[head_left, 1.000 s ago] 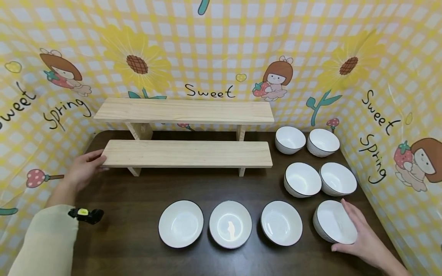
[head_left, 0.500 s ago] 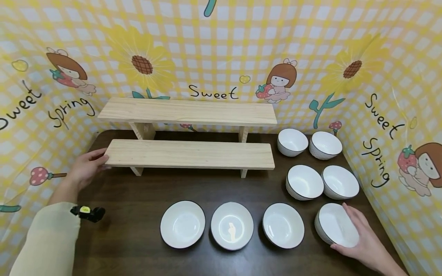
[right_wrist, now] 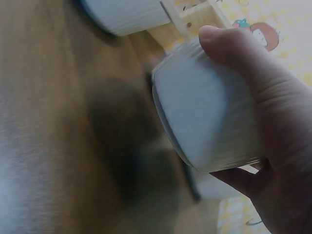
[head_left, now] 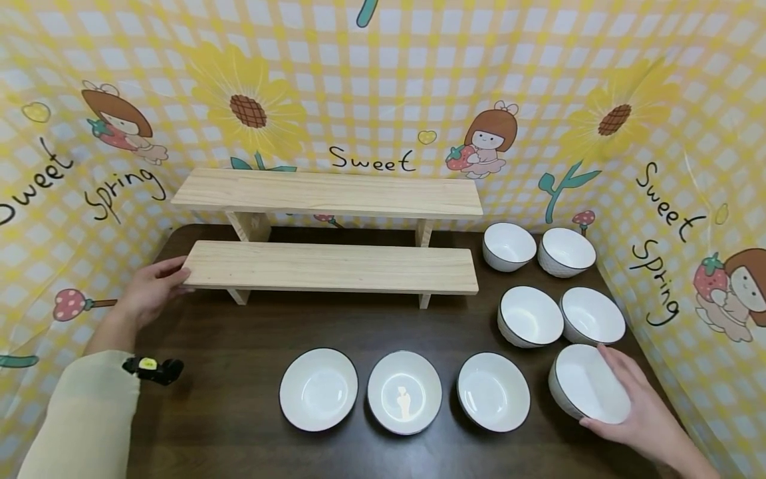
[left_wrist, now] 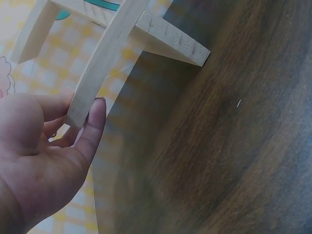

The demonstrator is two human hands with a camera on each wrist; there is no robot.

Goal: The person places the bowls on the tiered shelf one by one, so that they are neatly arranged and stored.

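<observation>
My right hand (head_left: 637,406) grips a white bowl (head_left: 589,384) with a thin dark rim, thumb on the near side and fingers round the far right side. In the right wrist view this bowl (right_wrist: 204,107) hangs tilted over the table with a shadow below it. At the left, my left hand (head_left: 152,289) pinches the end of the lower board of a two-tier wooden shelf (head_left: 332,267). The left wrist view shows thumb and fingers on opposite faces of that board (left_wrist: 100,73). Both boards of the shelf are bare.
Three white bowls stand in a front row, the nearest to my right hand being a bowl (head_left: 493,392). Several more, among them a bowl (head_left: 530,317), are grouped right of the shelf. Patterned yellow cloth (head_left: 383,86) encloses the dark wooden table (head_left: 227,399) at back and sides.
My right hand has raised the bowl a little and shifted it slightly to the right. The left hand keeps its hold on the board; the head view has moved slightly.
</observation>
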